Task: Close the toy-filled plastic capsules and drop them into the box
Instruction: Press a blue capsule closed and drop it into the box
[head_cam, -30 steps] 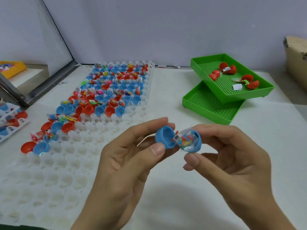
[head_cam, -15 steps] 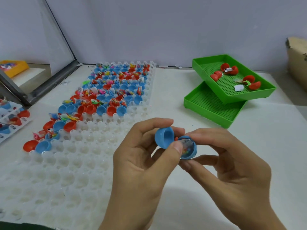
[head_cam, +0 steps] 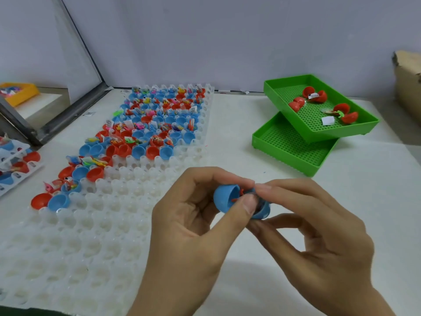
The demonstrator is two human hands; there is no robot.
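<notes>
Two stacked green trays (head_cam: 293, 151); yellow bin (head_cam: 21, 93)

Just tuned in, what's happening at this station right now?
A person is closing a blue capsule over the table: the left hand grips one half, the right hand the other, and the halves are nearly together with a bit of red toy showing at the seam. It isn't shut yet. The white cell tray holds many more open red and blue halves at its far end. A cardboard box sits at the right edge.
</notes>
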